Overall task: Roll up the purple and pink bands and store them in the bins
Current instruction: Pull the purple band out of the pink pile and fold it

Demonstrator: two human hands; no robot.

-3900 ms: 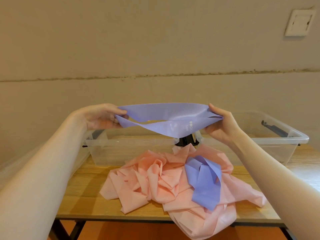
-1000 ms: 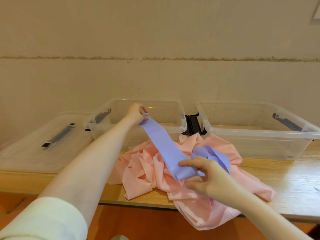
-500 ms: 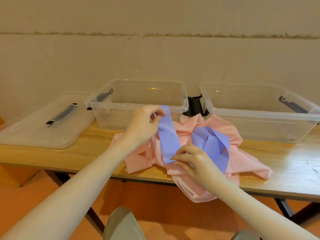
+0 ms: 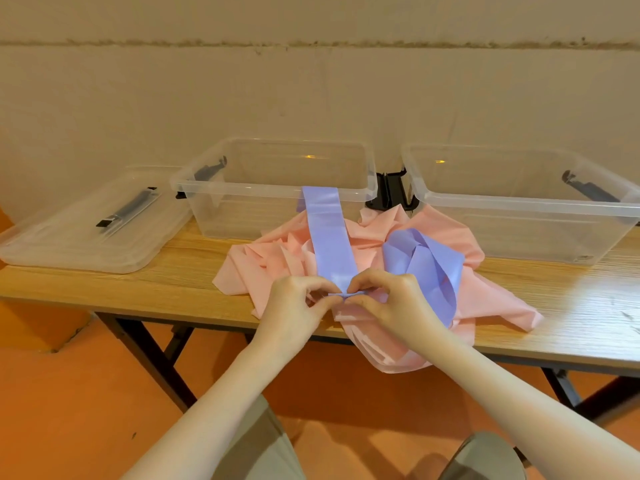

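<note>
Fingers of the left hand (image 4: 294,306) and right hand (image 4: 388,303) pinch the near end of the purple band (image 4: 330,244) at the bench (image 4: 166,289) front edge, seemingly starting the roll. It lies flat and smooth over the crumpled pink bands (image 4: 266,268), its far end draped on the left bin (image 4: 242,192), likely for a straight roll.

My one camera sits on my head, looking forward and down at the bench (image 4: 145,289), close above my forearms.
</note>
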